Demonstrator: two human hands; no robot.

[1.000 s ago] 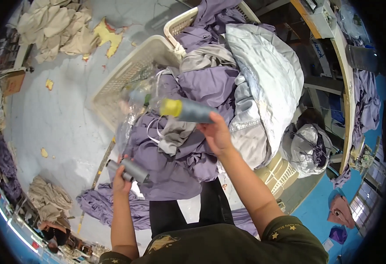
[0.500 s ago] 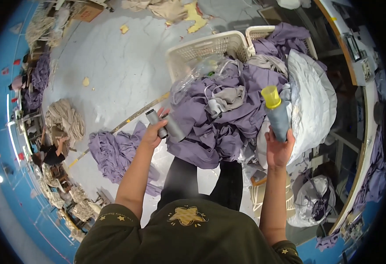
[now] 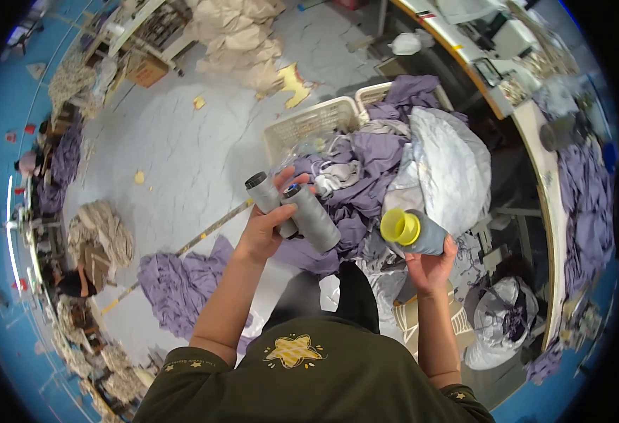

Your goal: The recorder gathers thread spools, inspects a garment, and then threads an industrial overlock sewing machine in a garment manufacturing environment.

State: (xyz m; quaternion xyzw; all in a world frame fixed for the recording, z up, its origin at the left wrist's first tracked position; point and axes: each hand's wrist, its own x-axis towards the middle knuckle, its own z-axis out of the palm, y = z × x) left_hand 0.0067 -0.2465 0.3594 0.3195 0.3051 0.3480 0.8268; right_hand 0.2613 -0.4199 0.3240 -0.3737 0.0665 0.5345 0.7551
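Two grey thread cones [image 3: 314, 220] with dark ends are held in my left hand [image 3: 264, 229], its thumb lying over them and its fingertips showing behind. On the right, my right hand [image 3: 431, 268] is wrapped round a blue-grey thread cone [image 3: 428, 234] with a yellow tip [image 3: 400, 227]; that cone is tilted, its yellow end toward my left. Beyond both hands lies a heap of purple cloth [image 3: 376, 158], partly hidden by the cones. A white sack [image 3: 450, 162] leans against the heap, just past my right hand.
White plastic baskets [image 3: 313, 120] stand behind the heap. Purple cloth [image 3: 182, 289] lies on the floor to my left, near a yellow-marked floor line [image 3: 214, 227]. A long table [image 3: 546, 190] runs along the right, with a stuffed plastic bag [image 3: 500, 317] beside it. Another person [image 3: 77, 283] is far left.
My view has shifted toward the right. Both hands have come up closer with the cones. The right-hand cone has tipped from nearly upright to leaning left, showing its yellow end.
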